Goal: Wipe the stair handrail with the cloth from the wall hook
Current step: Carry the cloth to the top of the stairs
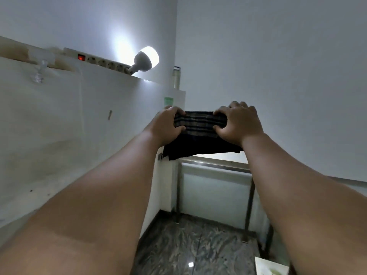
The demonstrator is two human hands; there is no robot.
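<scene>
The cloth [199, 133] is in the middle of the frame, held up in the air by both hands. It is dark with thin pale stripes near its top edge, and its lower part hangs down loose. The left hand [168, 126] is closed tight on the left end of the cloth, and the right hand [237, 124] is closed tight on the right end, so the cloth is stretched flat between them. Both bare arms reach up from the bottom of the frame.

Just under the cloth runs the shiny metal handrail [218, 164], with thin posts going down to the dark stone floor [190, 245]. The cloth's lower edge is near the rail, but I cannot tell if they touch.

To the left is a low white wall [59, 126]. On top of it, in the upper left of the frame, lies a power strip [99, 60] with a red switch, and a bright lamp [146, 60] is plugged into it. A clear hook [38, 74] hangs on the wall at the far left
</scene>
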